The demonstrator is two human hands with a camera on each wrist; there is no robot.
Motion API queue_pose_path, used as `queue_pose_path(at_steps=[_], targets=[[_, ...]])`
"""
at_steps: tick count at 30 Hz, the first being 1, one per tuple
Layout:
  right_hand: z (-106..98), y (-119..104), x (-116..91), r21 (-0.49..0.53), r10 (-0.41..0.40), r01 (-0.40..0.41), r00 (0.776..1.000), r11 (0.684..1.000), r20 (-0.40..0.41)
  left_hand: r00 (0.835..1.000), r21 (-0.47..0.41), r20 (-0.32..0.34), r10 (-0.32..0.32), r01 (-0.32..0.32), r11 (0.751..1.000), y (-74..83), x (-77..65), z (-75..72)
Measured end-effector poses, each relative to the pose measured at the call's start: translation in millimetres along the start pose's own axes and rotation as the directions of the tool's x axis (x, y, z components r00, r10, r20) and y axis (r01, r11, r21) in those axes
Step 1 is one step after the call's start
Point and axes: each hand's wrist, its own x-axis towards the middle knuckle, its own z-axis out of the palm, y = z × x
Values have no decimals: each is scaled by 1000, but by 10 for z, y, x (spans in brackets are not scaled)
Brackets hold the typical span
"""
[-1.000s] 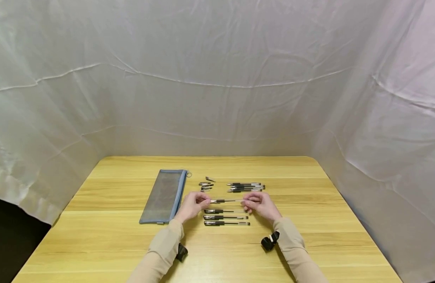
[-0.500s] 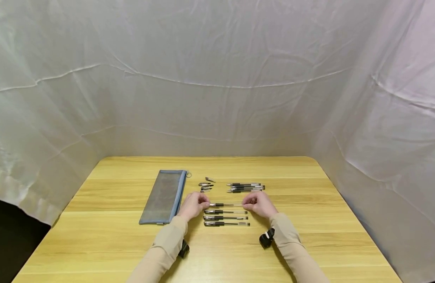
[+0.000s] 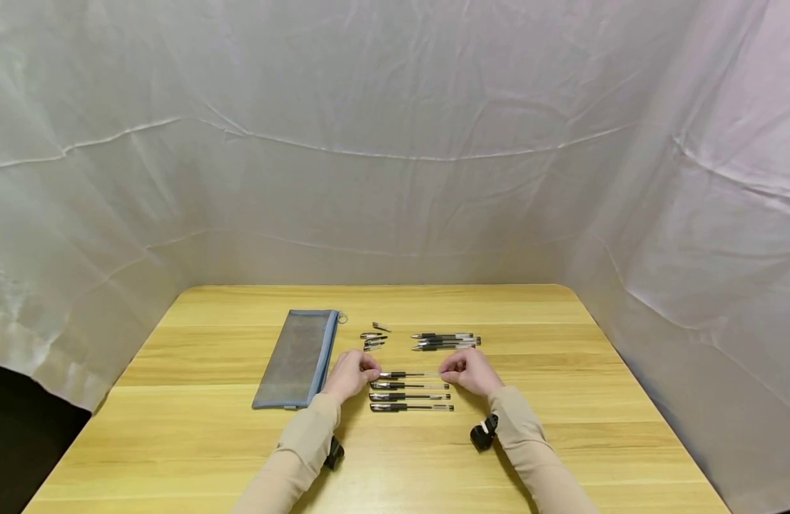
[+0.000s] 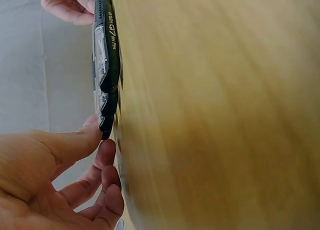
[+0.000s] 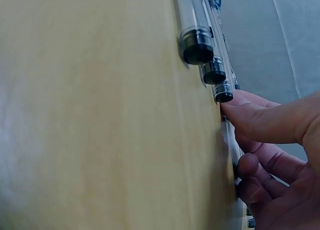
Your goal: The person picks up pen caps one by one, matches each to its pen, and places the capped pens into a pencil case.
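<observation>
Between left hand (image 3: 348,374) and right hand (image 3: 473,370), the pen (image 3: 398,375) — set crosswise, long axis running left to right, capped end toward the left by the look of it, clear barrel toward the right. Nearer to neither hand, being met at one end by each. Pinched at the left end between thumb and forefinger, and at the right end likewise, as far as the head view shows; in both wrist views, hidden at those ends behind the fingers. Resting on the table (image 3: 407,457) or held just above it — impossible to tell.

Reaching in from the near edge, wrists angled inward, fingertips facing each other along the pen's line. In the left wrist view, thumb stretched out, other fingers bent and slightly apart below. In the right wrist view, thumb nearly straight, other fingers curled beneath.

Just on the near side of the pen, roughly parallel and close together, three pens (image 3: 390,397). On the far side, to the left, loose caps (image 3: 372,335); to the right, beyond right hand, a bunch (image 3: 441,343) of uncapped pens, tips pointing left. Just left of left hand, the pouch (image 3: 295,357), lying flat.
</observation>
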Motion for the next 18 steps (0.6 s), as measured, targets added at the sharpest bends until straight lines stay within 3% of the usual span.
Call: queue_pose_path(at_steps=[12, 18], targets=[[6, 9, 1, -1, -3, 3, 1000, 1000, 3, 1000, -15, 0, -10, 10, 1000, -11, -8, -13], [-36, 82, -42, 129, 26, -21, 999, 991, -38, 1000, -26, -23, -8, 8, 1000, 2, -38, -40]])
